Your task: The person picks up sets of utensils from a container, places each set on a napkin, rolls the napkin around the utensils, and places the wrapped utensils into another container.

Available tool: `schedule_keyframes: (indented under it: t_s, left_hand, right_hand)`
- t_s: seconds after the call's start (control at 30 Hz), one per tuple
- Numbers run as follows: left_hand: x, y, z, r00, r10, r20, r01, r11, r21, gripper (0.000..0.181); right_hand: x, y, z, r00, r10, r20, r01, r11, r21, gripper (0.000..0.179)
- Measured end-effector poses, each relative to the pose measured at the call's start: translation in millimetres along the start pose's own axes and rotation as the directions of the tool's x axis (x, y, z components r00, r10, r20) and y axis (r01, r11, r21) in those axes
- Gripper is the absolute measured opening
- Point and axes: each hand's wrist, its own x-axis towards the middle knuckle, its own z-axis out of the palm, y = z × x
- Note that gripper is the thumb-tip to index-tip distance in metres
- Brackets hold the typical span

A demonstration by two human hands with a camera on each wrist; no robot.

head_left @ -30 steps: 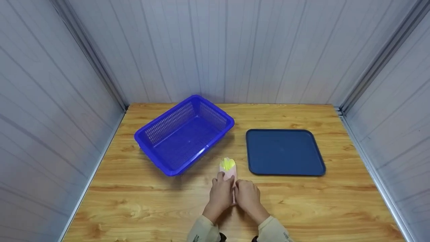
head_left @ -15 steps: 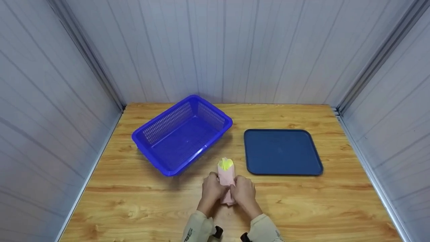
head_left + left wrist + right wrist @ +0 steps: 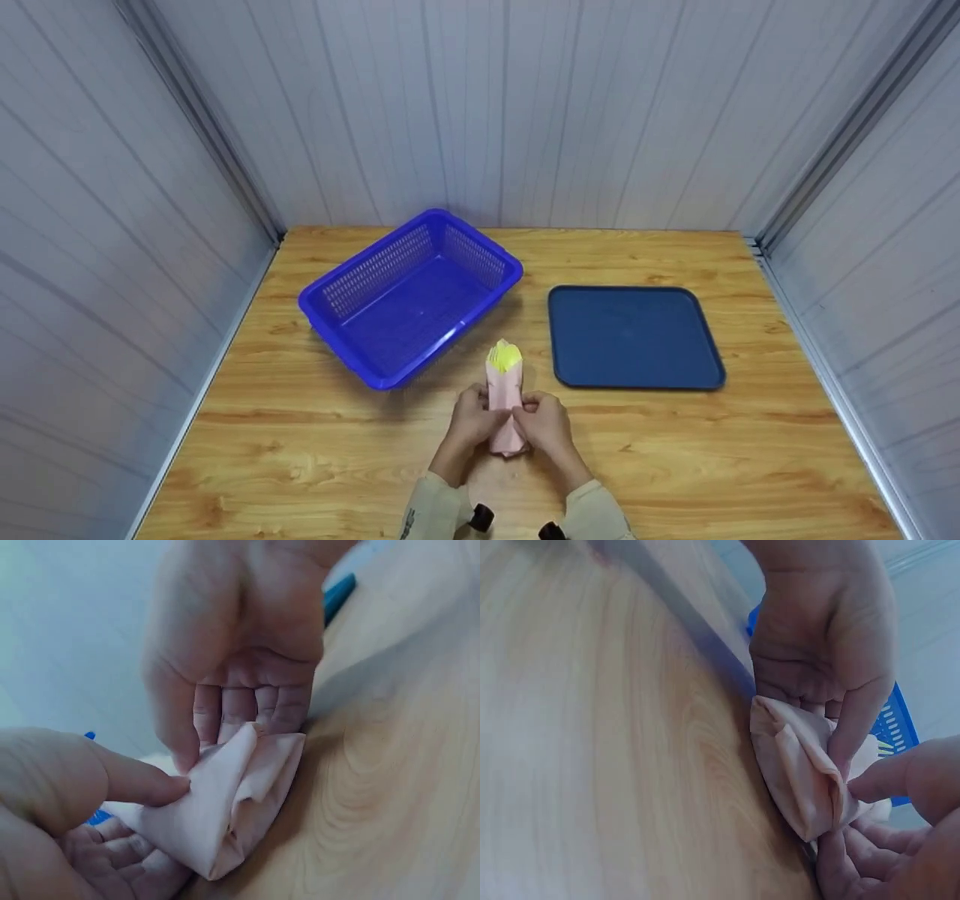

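A pink cloth napkin (image 3: 505,390) is wrapped lengthwise in a narrow bundle, its top pointing away from me. From the far opening show the heads of a yellow fork (image 3: 495,358) and a yellow spoon (image 3: 510,355); their handles are hidden in the cloth. My left hand (image 3: 472,418) pinches the bundle's left side, thumb on top and fingers along the edge. Opposite it, my right hand (image 3: 544,424) grips the right side the same way, the thumb tips nearly meeting. Layered folds at the napkin's near end (image 3: 799,772) show in the right wrist view.
A blue perforated plastic basket (image 3: 457,339) sits at an angle on the wooden table (image 3: 300,465), back left of the hands. To their right lies a flat dark blue tray (image 3: 634,337). Pale panel walls (image 3: 465,112) enclose the back and both sides.
Both hands have shifted from gripping closely over the bundle to holding its two sides, so more of the napkin shows. The bundle's far end has moved slightly away from me.
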Motion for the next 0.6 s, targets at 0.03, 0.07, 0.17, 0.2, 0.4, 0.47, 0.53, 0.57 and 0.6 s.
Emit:
schedule_keyframes:
  t_s: [0.03,0.07,0.17,0.2,0.4,0.47,0.53,0.57,0.6]
  left_hand:
    - [-0.7,-0.8,-1.2,1.0,-0.006,0.006,0.006,0.999,-0.045,0.031]
    - [-1.2,-1.8,-2.2,1.0,-0.009,0.011,0.01,0.996,-0.092,0.032]
    - [-3.0,-4.6,-3.8,1.0,-0.011,0.021,0.015,0.977,-0.215,0.033]
    - [-3.1,-5.6,-4.1,1.0,-0.007,0.024,0.012,0.969,-0.248,0.033]
    - [-6.6,-3.9,-5.7,0.999,0.002,0.05,0.019,0.913,-0.407,0.033]
    - [-7.5,-2.5,-5.3,0.998,-0.003,0.062,0.031,0.893,-0.45,0.033]
    - [-8.6,-0.7,-4.7,0.997,0.0,0.077,0.037,0.876,-0.482,0.035]
    - [-9.3,0.3,-4.4,0.996,0.001,0.084,0.041,0.869,-0.493,0.036]
    - [-10.1,2.3,-4.9,0.996,0.004,0.094,0.044,0.865,-0.501,0.037]
  right_hand:
    - [-1.1,-1.2,0.2,1.0,-0.001,0.004,0.001,1.0,0.018,0.022]
    - [-2.1,-2.3,0.2,1.0,-0.006,0.006,0.006,0.999,0.036,0.021]
    - [-6.1,-5.2,-2.1,0.999,-0.043,0.009,0.042,0.995,0.093,0.02]
    - [-7.4,-6.1,-3.2,0.998,-0.057,0.011,0.055,0.993,0.107,0.019]
    - [-12.2,-12.4,-8.9,0.996,-0.075,0.045,0.062,0.968,0.244,0.019]
    - [-13.1,-14.3,-9.9,0.996,-0.069,0.06,0.046,0.944,0.327,0.019]
    - [-14.0,-16.2,-10.4,0.996,-0.052,0.068,0.02,0.916,0.4,0.019]
    - [-14.7,-17.2,-10.5,0.997,-0.045,0.067,0.012,0.904,0.428,0.019]
    - [-15.4,-18.5,-10.4,0.997,-0.042,0.062,0.009,0.891,0.453,0.019]
